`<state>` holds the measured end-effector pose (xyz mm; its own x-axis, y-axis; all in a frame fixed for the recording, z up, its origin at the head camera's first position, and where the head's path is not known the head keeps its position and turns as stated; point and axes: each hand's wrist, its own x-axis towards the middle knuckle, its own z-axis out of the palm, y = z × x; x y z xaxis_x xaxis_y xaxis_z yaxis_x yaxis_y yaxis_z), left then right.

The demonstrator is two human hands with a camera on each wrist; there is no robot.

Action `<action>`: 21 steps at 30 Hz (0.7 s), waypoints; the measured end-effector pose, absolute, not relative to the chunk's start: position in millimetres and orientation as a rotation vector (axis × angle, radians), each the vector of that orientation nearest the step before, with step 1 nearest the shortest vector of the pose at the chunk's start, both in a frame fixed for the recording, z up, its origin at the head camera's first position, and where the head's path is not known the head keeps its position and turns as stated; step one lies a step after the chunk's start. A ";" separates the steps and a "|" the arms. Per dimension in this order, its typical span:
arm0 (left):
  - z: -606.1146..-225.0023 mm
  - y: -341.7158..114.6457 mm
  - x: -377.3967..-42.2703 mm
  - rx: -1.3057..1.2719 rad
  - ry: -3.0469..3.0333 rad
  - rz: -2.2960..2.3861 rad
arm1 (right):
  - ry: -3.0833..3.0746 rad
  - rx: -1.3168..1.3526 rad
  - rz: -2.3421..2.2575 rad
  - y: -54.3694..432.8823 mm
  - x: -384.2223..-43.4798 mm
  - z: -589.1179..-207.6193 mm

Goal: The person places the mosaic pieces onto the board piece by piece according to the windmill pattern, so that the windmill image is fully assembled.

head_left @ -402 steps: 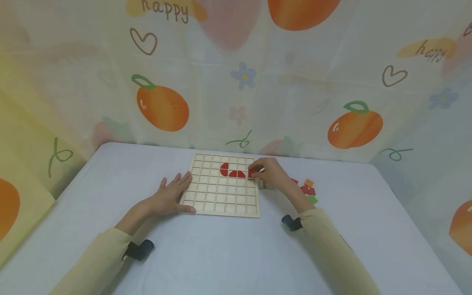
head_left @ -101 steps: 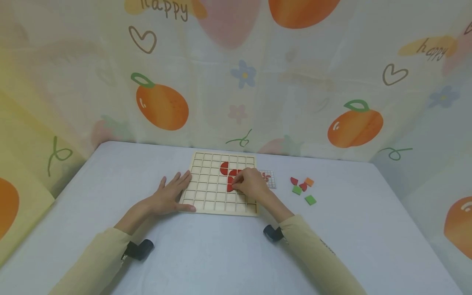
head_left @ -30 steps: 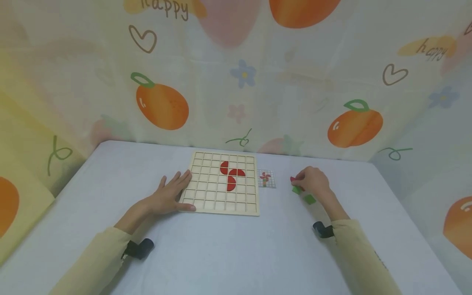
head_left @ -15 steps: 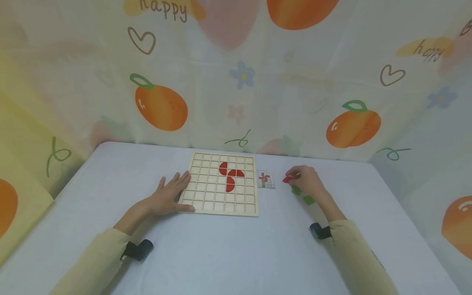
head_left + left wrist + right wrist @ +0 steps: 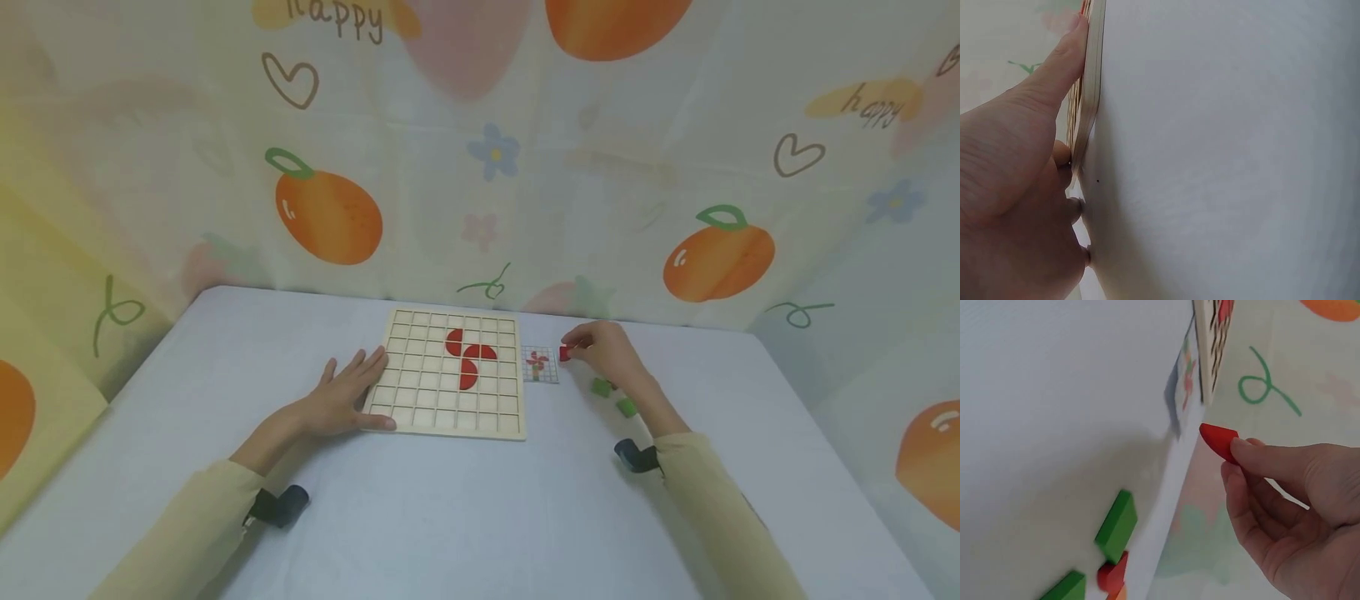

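Observation:
My left hand [image 5: 337,402] lies flat at the left side of the wooden grid board [image 5: 420,417], its thumb over the near corner; in the left wrist view, the thumb [image 5: 1060,62] runs along the board's edge. Three red half-round shapes, made of tiles, sit in the grid: an upper left one [image 5: 454,342], a right one [image 5: 486,352] and a lower one [image 5: 468,374]. My right hand [image 5: 609,352] pinches a red quarter-circle tile [image 5: 1219,441] between thumb and fingertips, raised just right of the pattern card [image 5: 550,374].
The small card, printed with a red, green and orange figure on a grid, lies against the board's right side. Two green square tiles [image 5: 601,387] lie under my right forearm. Beside them in the right wrist view are a red tile [image 5: 1112,574] and an orange tile [image 5: 1121,594].
The lower red half-round was added to the board after the oldest frame. My right hand then went to the loose tiles, picked up a red one and carried it left. The left hand stayed put.

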<state>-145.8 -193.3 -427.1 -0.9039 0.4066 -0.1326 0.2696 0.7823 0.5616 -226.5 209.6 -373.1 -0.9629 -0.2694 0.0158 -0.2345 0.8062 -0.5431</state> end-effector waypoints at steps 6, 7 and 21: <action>-428.2 -192.9 -146.3 0.519 2.728 0.811 | 2.900 -0.493 -0.910 195.1 -229.5 -369.5; -428.5 -192.9 -146.4 0.517 2.727 0.811 | 2.893 -0.500 -0.914 192.7 -229.7 -368.8; -427.2 -192.3 -144.8 0.526 2.730 0.818 | 2.835 -0.581 -0.971 163.3 -231.7 -368.7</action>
<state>-144.8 -192.3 -427.2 -0.9056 0.4048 -0.1264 0.2686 0.7783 0.5675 -231.7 163.3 -368.7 -0.9237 -0.3813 0.0386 -0.3248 0.7254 -0.6068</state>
